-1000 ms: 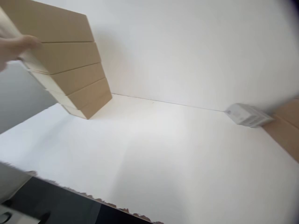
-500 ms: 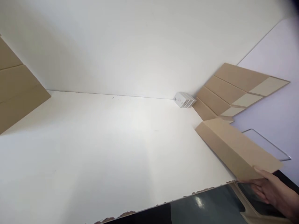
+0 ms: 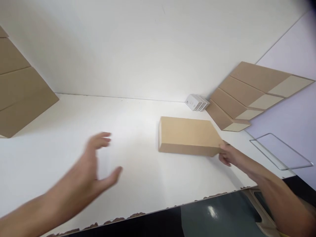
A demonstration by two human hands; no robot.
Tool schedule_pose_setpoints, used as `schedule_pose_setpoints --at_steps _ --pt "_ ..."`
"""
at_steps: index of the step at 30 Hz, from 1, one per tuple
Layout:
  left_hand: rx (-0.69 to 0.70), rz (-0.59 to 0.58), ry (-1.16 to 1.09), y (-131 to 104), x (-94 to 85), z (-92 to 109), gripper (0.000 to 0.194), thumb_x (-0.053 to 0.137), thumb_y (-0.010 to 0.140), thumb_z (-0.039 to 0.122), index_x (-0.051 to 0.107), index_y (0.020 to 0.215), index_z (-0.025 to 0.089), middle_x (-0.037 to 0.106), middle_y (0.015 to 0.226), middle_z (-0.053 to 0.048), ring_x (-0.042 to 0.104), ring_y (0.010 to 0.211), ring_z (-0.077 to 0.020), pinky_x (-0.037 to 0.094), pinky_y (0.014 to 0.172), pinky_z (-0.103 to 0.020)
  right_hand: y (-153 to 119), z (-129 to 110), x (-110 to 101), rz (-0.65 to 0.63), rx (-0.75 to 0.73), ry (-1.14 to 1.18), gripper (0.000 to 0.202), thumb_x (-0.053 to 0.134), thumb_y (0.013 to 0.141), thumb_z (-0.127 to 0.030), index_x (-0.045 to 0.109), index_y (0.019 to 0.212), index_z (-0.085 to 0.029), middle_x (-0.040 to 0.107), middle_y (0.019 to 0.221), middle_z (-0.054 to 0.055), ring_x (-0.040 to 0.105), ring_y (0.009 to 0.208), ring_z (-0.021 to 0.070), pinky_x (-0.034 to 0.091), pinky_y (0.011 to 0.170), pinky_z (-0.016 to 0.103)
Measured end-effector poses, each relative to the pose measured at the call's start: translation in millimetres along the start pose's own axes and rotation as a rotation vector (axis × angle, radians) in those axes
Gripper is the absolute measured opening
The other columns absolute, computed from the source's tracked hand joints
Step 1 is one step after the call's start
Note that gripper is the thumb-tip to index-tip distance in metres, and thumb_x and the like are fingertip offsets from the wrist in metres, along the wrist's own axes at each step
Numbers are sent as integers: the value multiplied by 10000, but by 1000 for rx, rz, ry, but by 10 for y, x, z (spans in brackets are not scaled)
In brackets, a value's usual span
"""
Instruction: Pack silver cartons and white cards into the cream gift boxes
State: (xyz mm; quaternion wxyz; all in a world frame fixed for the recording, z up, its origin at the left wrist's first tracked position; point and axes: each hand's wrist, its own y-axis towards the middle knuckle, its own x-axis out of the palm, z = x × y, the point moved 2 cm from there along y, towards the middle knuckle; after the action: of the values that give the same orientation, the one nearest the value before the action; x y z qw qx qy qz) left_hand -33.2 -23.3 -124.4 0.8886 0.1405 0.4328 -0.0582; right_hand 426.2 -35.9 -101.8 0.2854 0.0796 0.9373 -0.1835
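A long brown cardboard box [image 3: 187,131] is over the middle right of the white table [image 3: 133,181], its far end pointing left. My right hand [image 3: 227,153] grips its right end, thumb on top and fingers curled beneath. Whether the box rests on the tabletop or hovers just above it, I cannot tell. My left hand [image 3: 98,163] is above the table to the left of the box, thumb and fingers spread, touching nothing. A gap separates it from the box's left end.
Stacked brown boxes [image 3: 237,98] stand at the right, with small white boxes [image 3: 197,102] beside them by the wall. More brown boxes [image 3: 22,89] are at the left. A thin metal frame [image 3: 281,151] sits at the right edge. The table's front edge [image 3: 118,220] is chipped.
My right hand has moved the cardboard box left from the right side to over the table, turning it crosswise. My left hand has come into view from the lower left, open.
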Motion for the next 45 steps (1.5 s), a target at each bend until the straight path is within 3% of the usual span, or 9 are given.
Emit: schedule_pose_setpoints --at_steps 2,5,9,13,18,24,36,41,45 --pt "-1 -127 -53 -18 258 107 600 626 811 551 348 1259 264 394 1482 -111 484 1304 -332 486 1026 -517 51 -90 203 -29 -29 -33 504 475 851 -665 587 1065 -222 616 889 70 589 746 214 486 662 335" --pt "-146 -235 -132 -50 517 253 559 580 829 524 330 1265 278 445 1428 -110 487 1294 -340 484 1005 -550 39 -112 526 36 -67 -87 650 510 828 -726 500 1269 -248 570 1260 112 556 1123 283 448 983 414" --pt "-312 -142 -226 -78 559 399 412 529 884 486 398 1218 284 540 1311 -76 535 1220 -310 504 926 -506 -16 -108 936 58 -121 -86 724 606 780 -728 426 1334 -298 515 1384 88 504 1230 305 430 1032 486" --pt "-383 -4 -269 -123 623 484 179 431 959 416 495 1035 266 617 1132 -41 618 1047 -264 505 762 -403 39 -186 1165 86 -224 24 751 673 754 -685 385 1341 -316 499 1397 82 458 1302 300 395 1083 503" --pt "-409 94 -248 -142 742 480 181 384 984 357 506 905 248 660 969 -29 646 914 -259 433 617 -342 187 -243 1163 99 -114 47 875 701 722 -686 299 1398 -304 439 1462 97 460 1309 304 428 1064 490" --pt "-351 128 -268 -55 704 489 155 448 961 318 432 827 241 594 843 -5 557 715 -191 389 592 -309 194 -355 1175 95 -132 -21 558 670 761 -631 474 1125 -256 591 1218 87 581 1134 278 491 944 437" --pt "-385 10 -384 -259 647 489 186 364 994 331 322 831 255 480 783 26 381 659 -158 331 564 -266 -219 -64 1196 322 -101 -137 618 630 706 -759 438 998 -250 561 948 41 583 868 250 489 692 398" --pt "-422 -44 -432 -296 635 511 248 351 1005 382 297 802 250 365 704 49 327 616 -143 289 540 -263 -273 -32 1238 258 -60 -69 603 593 746 -770 442 1021 -255 581 865 16 567 760 220 491 689 394" --pt "-435 -94 -434 -343 535 532 308 388 995 476 344 797 245 399 678 51 347 585 -134 292 517 -262 -373 -71 1195 232 -42 -27 633 611 734 -767 489 1072 -245 626 1063 74 618 857 245 522 721 386"
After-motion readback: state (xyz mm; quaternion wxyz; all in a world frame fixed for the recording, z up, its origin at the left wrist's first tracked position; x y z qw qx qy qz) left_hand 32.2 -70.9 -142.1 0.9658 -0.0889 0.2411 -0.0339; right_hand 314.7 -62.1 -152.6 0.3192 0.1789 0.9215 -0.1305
